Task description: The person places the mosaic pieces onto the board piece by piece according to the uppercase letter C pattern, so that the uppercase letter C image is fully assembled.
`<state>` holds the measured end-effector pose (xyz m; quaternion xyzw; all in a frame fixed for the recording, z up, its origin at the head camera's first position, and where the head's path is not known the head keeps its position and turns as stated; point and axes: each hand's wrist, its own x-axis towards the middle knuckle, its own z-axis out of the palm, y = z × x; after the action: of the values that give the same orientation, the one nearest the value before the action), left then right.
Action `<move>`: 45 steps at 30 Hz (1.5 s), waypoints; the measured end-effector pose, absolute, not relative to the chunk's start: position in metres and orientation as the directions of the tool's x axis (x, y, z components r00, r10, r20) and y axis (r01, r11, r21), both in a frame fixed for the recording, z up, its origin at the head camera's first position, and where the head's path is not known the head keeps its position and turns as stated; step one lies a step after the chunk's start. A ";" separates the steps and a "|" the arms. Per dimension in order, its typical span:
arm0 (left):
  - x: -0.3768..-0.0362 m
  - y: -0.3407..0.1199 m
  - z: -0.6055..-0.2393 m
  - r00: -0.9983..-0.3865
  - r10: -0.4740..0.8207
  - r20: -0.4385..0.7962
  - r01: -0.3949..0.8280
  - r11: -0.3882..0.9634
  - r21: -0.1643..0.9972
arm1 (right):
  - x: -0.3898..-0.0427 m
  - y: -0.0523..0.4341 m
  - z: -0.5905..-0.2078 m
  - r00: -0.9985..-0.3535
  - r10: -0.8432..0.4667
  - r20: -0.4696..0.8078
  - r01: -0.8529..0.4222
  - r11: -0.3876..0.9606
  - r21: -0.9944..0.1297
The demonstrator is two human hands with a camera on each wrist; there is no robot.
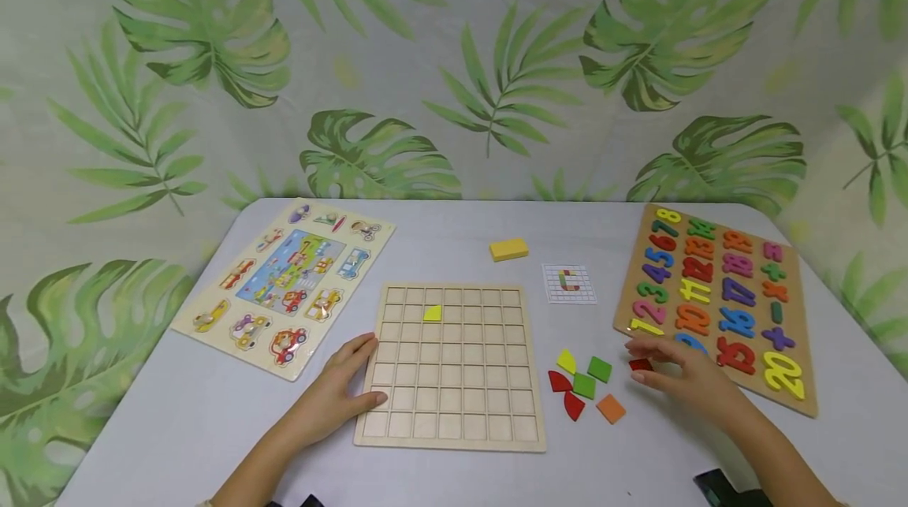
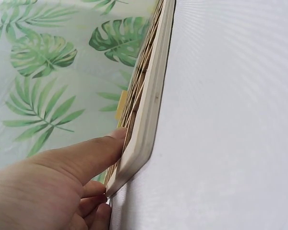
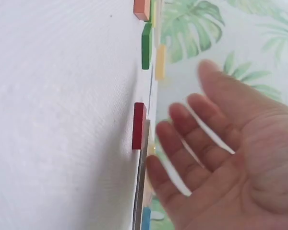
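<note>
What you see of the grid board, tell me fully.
The grid board looks like pale wood, squarish, ridged into seven rows of seven cells. It lies flat on the white table. A yellow piece sits in the second-farthest row. The left hand holds its left edge, thumb over the rim.

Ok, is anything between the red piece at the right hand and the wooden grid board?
Yes: two green squares, a yellow piece and two other red pieces lie flat between the red piece and the grid board. Lifted over them, it would probably pass clear.
</note>
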<state>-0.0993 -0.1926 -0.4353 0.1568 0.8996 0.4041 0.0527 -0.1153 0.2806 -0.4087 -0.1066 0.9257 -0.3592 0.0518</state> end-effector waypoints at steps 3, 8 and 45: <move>-0.099 -0.192 -0.435 -0.945 0.324 0.039 0.246 0.628 0.738 | -0.114 0.284 -0.412 -0.969 -0.246 -0.037 -0.160 0.732 -0.662; -0.099 -0.192 -0.435 -0.945 0.325 0.039 0.249 0.635 0.731 | -0.114 0.286 -0.418 -0.958 -0.284 -0.034 -0.184 0.704 -0.686; -0.099 -0.193 -0.436 -0.945 0.327 0.020 0.231 0.620 0.750 | -0.135 0.187 -0.356 -0.852 -0.460 0.251 -0.452 0.404 -0.795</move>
<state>-0.0994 -0.1926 -0.4357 0.1552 0.8981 0.4072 0.0590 -0.1352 0.1873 -0.3558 -0.2723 0.8379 -0.4730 0.0041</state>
